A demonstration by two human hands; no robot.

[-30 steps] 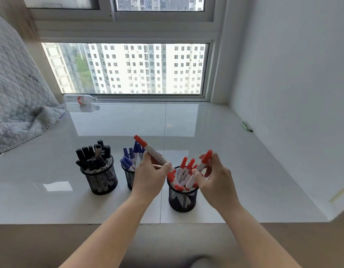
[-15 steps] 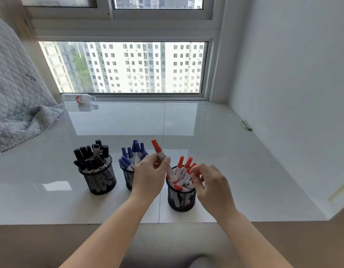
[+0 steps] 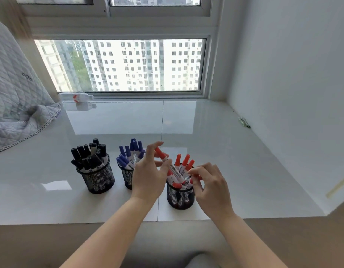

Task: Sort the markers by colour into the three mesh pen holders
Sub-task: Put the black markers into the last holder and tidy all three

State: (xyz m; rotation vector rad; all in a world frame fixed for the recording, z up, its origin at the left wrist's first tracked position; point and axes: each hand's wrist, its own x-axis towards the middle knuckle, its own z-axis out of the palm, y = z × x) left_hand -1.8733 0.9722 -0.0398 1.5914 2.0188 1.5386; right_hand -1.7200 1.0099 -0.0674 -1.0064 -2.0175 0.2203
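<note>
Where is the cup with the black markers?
In the head view, the mesh holder with the black markers stands on the white sill, farthest left of the three, beside the holder of blue markers and nearer the grey quilt.

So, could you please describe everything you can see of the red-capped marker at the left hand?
The red-capped marker has a white barrel with dark printed lettering and a red cap pointing up and away to the left. It is tilted, its lower end inside the right mesh holder among the other red markers. The left hand touches its upper barrel with spread fingers; the right hand is at the holder's rim.
</note>
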